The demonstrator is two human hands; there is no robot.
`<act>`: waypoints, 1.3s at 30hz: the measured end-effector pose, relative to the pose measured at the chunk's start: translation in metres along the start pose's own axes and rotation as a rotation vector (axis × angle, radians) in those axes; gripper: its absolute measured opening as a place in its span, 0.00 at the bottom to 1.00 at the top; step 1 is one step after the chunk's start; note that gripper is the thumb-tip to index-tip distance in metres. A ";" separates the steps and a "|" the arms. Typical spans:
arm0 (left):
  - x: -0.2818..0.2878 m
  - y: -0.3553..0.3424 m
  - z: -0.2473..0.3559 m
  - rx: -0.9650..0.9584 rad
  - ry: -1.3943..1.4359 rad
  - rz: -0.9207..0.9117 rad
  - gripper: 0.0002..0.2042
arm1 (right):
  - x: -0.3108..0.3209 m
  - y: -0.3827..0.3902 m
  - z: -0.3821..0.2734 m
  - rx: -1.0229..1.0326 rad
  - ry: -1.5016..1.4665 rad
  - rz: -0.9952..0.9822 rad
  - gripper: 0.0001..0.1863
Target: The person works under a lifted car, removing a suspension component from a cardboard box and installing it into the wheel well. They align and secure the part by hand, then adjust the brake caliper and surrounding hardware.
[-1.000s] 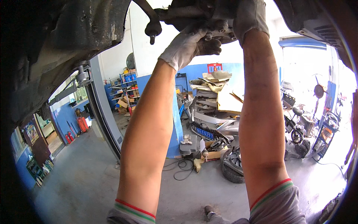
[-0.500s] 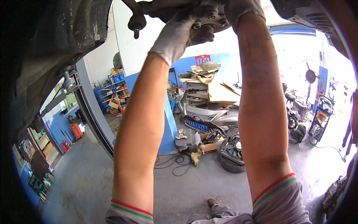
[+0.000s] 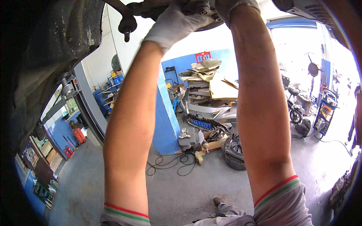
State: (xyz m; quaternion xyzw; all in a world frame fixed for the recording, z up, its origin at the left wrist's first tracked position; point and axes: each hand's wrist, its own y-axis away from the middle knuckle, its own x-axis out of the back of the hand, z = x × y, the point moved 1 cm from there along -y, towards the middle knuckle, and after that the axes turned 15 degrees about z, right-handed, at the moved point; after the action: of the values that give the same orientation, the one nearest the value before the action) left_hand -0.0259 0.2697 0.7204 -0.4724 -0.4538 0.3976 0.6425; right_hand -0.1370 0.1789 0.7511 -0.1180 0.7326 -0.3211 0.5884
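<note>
Both my arms reach up to a dark metal wheel hub point(image 3: 203, 11) with round bolt ends, cut off by the upper edge. My left hand point(image 3: 174, 25), in a pale work glove, grips the hub from its left and lower side, covering part of it. On its right side is my right hand point(image 3: 238, 6), also gloved; its fingers are out of view or hidden, so their hold does not show. Left of my left hand hangs a dark ball joint point(image 3: 127, 25) with its threaded stud pointing down.
A dark vehicle underside point(image 3: 56, 34) fills the upper left. Beside it stands a grey lift post point(image 3: 90, 98). Below are a hose point(image 3: 169, 165), a grey case point(image 3: 187, 139), a tyre point(image 3: 233, 158) and a pile of car panels point(image 3: 211, 86). A blue trolley point(image 3: 325, 113) stands right.
My left hand has turned and now covers more of the hub's lower side. In the picture, the hub and both hands sit slightly higher and further left as the view shifts.
</note>
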 end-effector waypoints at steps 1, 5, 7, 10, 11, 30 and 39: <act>0.003 -0.003 -0.001 0.098 0.193 -0.128 0.33 | 0.001 0.001 0.000 0.020 0.009 -0.008 0.29; 0.005 -0.011 -0.017 -0.098 0.128 -0.023 0.33 | -0.002 0.002 -0.001 0.020 -0.021 -0.035 0.28; -0.005 -0.010 -0.028 -0.295 -0.303 0.264 0.31 | -0.006 0.001 -0.002 -0.088 -0.118 -0.030 0.27; -0.010 -0.005 -0.035 -0.475 -0.348 0.498 0.29 | -0.006 -0.001 -0.005 -0.140 -0.056 0.000 0.27; -0.009 -0.005 -0.036 -0.316 -0.059 0.138 0.26 | -0.005 -0.001 -0.007 -0.067 -0.045 -0.008 0.27; -0.009 -0.012 -0.043 -0.569 -0.387 0.395 0.23 | 0.006 0.005 0.003 0.115 0.043 0.060 0.25; -0.016 -0.017 -0.045 -0.587 -0.674 0.532 0.23 | 0.001 0.007 -0.012 -0.029 -0.014 -0.044 0.27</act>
State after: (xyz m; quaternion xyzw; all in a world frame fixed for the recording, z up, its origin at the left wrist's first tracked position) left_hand 0.0143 0.2392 0.7273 -0.5774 -0.5923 0.5331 0.1777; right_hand -0.1472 0.1881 0.7473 -0.1450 0.7302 -0.3226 0.5845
